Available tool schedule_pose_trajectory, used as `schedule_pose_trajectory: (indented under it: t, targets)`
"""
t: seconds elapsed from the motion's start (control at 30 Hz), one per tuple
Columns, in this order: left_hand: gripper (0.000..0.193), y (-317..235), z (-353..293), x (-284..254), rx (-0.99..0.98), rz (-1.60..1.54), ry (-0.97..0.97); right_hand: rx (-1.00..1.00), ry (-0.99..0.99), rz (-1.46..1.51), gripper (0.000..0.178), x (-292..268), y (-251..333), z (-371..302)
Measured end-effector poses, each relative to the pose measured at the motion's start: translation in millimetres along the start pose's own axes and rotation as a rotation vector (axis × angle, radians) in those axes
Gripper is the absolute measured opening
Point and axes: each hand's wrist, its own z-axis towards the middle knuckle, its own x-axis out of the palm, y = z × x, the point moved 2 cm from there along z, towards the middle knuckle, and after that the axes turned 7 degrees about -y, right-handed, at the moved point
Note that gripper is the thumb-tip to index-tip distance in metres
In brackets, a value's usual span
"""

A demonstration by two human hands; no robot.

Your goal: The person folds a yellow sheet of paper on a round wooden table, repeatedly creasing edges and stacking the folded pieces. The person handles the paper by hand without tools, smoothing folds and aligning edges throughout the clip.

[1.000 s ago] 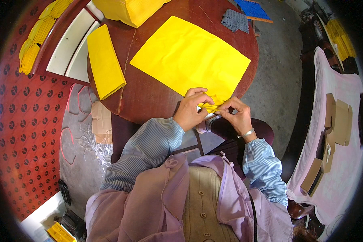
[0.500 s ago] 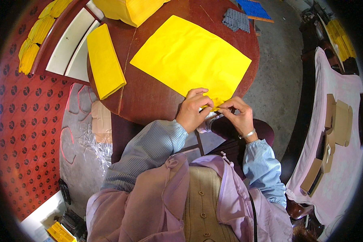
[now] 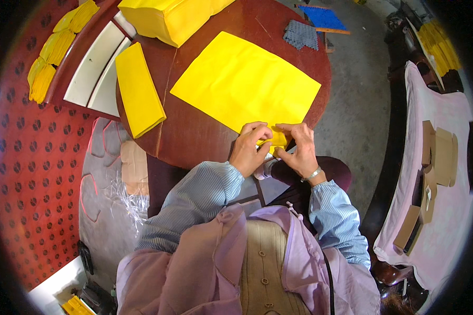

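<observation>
A large flat yellow sheet [image 3: 247, 79] lies on the round reddish-brown table [image 3: 205, 134], slightly rippled, its near corner reaching the table's edge in front of me. My left hand [image 3: 248, 148] grips that corner from the left, fingers curled and thumb toward the edge. From the right, my right hand [image 3: 300, 150] holds the same corner between thumb and bent fingers. Between the two hands the corner is bunched or folded over; the fingers partly hide how. Whether the sheet is cloth or paper I cannot tell.
A folded yellow bundle [image 3: 140, 90] lies at the table's left, beside a big yellow block-shaped stack [image 3: 176, 26]. A grey textured mat piece [image 3: 300, 34] sits at the far edge. Opened cardboard boxes [image 3: 444, 157] rest on a pink-draped surface [image 3: 404, 189] to the right.
My right hand has shifted from a fingertip pinch to a wider grip with its fingers further over the corner. The left hand stays on the sheet. The whole view has tilted slightly.
</observation>
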Motion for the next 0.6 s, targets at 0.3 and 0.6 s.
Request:
schedule_pose_trajectory:
  t: [0.3, 0.6]
  targets:
    - [0.030, 11.8, 16.1, -3.3, 0.029, 0.035, 0.130, -0.154, -0.018, 0.019, 0.026, -2.0, 3.5, 1.9]
    - [0.044, -21.0, 14.5, 43.5, 0.308, 0.142, 0.237, -0.180, 0.079, -0.013, 0.029, -47.0, -29.0, 3.5]
